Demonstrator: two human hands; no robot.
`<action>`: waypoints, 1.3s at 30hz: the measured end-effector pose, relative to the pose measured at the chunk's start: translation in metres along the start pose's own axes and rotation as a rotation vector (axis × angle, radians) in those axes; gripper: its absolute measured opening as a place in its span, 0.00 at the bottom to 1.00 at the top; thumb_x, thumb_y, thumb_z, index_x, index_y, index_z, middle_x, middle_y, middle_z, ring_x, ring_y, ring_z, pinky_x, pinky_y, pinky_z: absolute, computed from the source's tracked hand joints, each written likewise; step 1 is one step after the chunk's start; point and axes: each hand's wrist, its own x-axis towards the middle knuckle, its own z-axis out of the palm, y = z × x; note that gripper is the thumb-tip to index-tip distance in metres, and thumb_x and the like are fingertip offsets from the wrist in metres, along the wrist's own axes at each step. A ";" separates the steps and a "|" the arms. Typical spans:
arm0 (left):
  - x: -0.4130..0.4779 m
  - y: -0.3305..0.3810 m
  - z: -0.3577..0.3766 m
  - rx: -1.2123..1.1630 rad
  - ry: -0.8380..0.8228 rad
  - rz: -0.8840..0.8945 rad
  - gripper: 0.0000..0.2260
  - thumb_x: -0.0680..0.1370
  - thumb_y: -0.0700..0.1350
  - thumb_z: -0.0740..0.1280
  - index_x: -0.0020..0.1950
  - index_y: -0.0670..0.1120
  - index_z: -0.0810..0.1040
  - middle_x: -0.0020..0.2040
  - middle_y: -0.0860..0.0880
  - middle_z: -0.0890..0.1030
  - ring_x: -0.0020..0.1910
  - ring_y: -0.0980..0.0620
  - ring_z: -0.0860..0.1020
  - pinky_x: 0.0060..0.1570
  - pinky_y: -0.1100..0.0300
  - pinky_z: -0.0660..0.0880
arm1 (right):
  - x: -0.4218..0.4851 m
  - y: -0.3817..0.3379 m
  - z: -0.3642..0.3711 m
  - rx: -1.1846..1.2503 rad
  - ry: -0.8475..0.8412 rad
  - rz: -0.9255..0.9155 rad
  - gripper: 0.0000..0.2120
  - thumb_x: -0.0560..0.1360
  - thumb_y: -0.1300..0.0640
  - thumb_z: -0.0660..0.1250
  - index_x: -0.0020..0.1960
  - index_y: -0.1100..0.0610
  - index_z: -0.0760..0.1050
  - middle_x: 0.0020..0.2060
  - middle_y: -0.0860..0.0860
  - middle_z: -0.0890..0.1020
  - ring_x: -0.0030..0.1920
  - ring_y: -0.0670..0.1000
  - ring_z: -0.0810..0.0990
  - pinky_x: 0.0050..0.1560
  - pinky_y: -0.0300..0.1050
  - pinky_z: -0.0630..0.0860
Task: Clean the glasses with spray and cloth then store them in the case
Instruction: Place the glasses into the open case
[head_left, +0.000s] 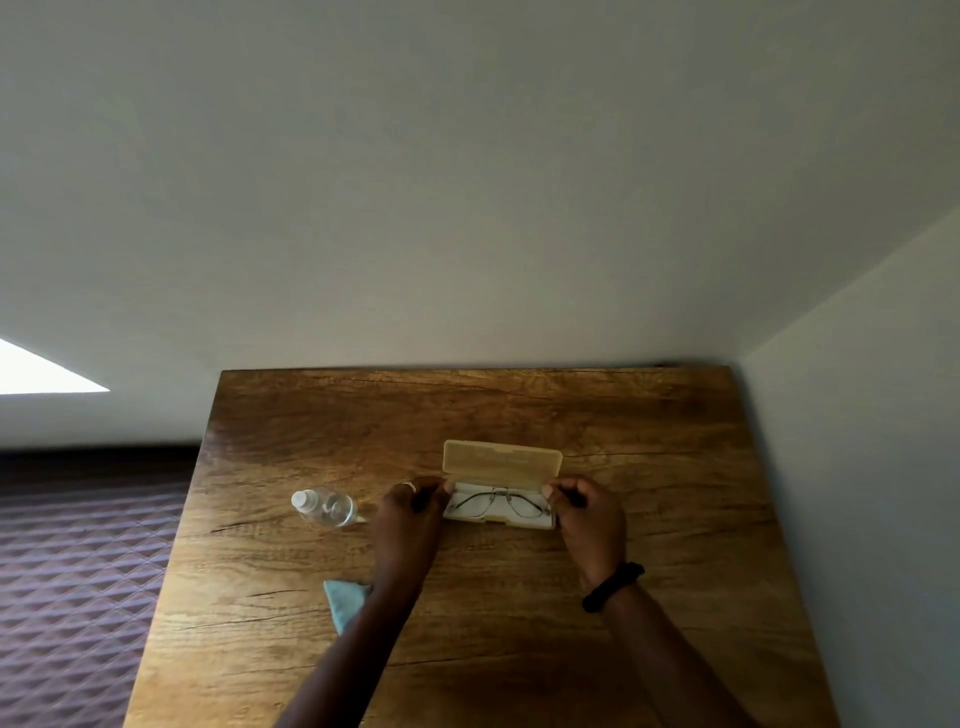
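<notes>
Both hands are at the open case (500, 512), one at each short end. The left hand (413, 512), with a ring on one finger, has its fingers (434, 491) curled in at the case's left end, and the right hand (587, 512), a dark band around its wrist, has its fingers (558, 491) curled in at the right end; the fingertips of both touch the case at its ends, but whether they pinch the glasses' hinges or only the rim of the case I cannot tell. The glasses (501, 503), thin wire frames, lie in the pale lower tray of the case, directly between the two sets of fingers, lenses toward the hinge side. The lid (502, 462) (a translucent tan colour) stands raised just beyond the fingers, on the far side of the tray. A small clear spray bottle (324, 508) lies on its side on the desk (519, 405), out past the left fingers, well apart from the case, its white cap pointing away from the hand. A light blue cloth (343, 603) lies nearer the person than the left fingers, partly hidden under the left forearm. The wooden desk sits in a corner of plain walls, and a quilted dark bed (78, 571) lies beyond its left edge.
</notes>
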 end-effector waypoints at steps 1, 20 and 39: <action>0.000 0.000 0.000 0.008 0.002 0.005 0.07 0.79 0.51 0.71 0.55 0.51 0.84 0.42 0.63 0.80 0.44 0.66 0.79 0.38 0.67 0.72 | -0.001 0.000 0.000 -0.008 0.000 -0.006 0.02 0.74 0.58 0.71 0.45 0.51 0.81 0.41 0.45 0.83 0.44 0.42 0.80 0.39 0.35 0.72; -0.021 -0.001 0.004 -0.030 -0.026 0.038 0.08 0.79 0.44 0.71 0.47 0.57 0.80 0.42 0.60 0.82 0.41 0.76 0.78 0.35 0.79 0.72 | -0.008 0.013 0.006 -0.272 0.123 -0.197 0.04 0.72 0.61 0.73 0.44 0.54 0.80 0.48 0.49 0.76 0.42 0.36 0.72 0.38 0.27 0.66; -0.009 0.003 0.000 0.144 -0.101 0.103 0.06 0.82 0.50 0.67 0.48 0.62 0.76 0.41 0.62 0.79 0.43 0.65 0.79 0.39 0.66 0.76 | -0.011 0.021 0.007 -0.272 0.171 -0.294 0.05 0.72 0.63 0.73 0.45 0.55 0.79 0.47 0.48 0.75 0.43 0.35 0.71 0.40 0.28 0.67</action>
